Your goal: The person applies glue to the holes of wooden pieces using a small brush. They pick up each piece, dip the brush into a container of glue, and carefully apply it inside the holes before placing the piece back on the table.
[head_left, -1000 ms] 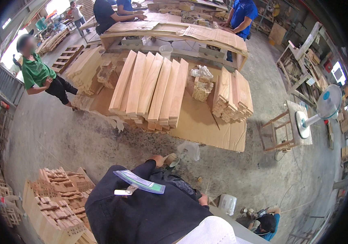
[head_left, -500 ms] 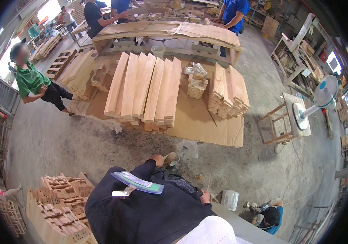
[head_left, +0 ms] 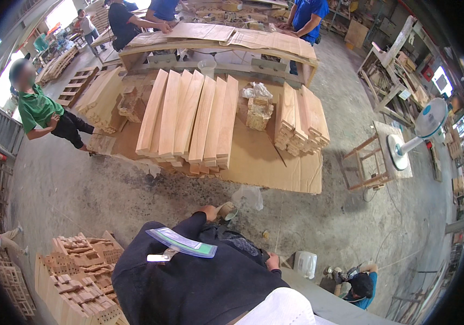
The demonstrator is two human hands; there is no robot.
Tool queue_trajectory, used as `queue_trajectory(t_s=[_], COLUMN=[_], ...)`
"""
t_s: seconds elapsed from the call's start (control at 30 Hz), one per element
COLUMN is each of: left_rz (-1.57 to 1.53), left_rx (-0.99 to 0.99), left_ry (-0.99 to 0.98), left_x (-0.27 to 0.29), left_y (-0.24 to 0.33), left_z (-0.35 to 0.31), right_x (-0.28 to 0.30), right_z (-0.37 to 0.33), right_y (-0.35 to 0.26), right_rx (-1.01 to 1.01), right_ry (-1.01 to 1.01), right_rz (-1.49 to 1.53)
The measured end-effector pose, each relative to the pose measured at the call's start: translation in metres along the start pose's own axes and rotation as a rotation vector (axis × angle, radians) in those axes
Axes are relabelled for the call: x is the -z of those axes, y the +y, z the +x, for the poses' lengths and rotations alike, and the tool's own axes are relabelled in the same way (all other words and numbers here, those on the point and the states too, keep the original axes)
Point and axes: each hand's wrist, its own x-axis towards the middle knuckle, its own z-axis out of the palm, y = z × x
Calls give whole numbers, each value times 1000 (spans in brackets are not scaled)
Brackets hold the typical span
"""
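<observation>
My left hand (head_left: 208, 213), at the end of a dark sleeve, is closed at the side of a small beige pot (head_left: 226, 211) and appears to grip it. The pot's open rim faces right. To its right lies a crumpled clear plastic bag (head_left: 248, 197). My right hand (head_left: 273, 262) is curled in front of my body, beside dark cloth and near a grey surface (head_left: 310, 292). Its fingers look closed, and what they hold, if anything, is hidden. A translucent plastic container (head_left: 305, 265) stands just right of that hand.
Ahead, stacked wooden boards (head_left: 186, 119) and a shorter stack (head_left: 301, 119) lie on cardboard (head_left: 275, 173). A pedestal fan (head_left: 431, 117) rises at right. Slotted wooden blocks (head_left: 85, 271) are piled lower left. A person in green (head_left: 39, 111) stands left; another crouches lower right (head_left: 361, 287).
The view has shifted slightly, moving the boards a little left. Both my hands keep nearly the same pose. At the far bench, a person's arm now reaches over a flat sheet.
</observation>
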Motion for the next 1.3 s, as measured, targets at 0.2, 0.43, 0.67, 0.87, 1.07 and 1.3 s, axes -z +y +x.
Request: queue_trajectory(t_s=[0.2, 0.43, 0.67, 0.87, 1.07, 1.3], left_rz=[-13, 21, 114, 42, 15, -7], left_rx=[14, -19, -64, -14, -2, 4], left_ry=[6, -10, 8, 34, -26, 0], left_x=[-3, 9, -3, -9, -15, -8], left_y=[-9, -5, -17, -19, -29, -16], left_z=[-3, -22, -10, -11, 1, -8], right_x=[-4, -7, -5, -8, -10, -7], right_z=[-7, -1, -14, -16, -7, -6], right_y=[-9, -2, -19, -18, -5, -4], right_rx=[-58, -42, -106, -72, -36, -61], right_ry=[-16, -15, -9, -8, -22, -14], right_rz=[75, 56, 102, 41, -42, 24])
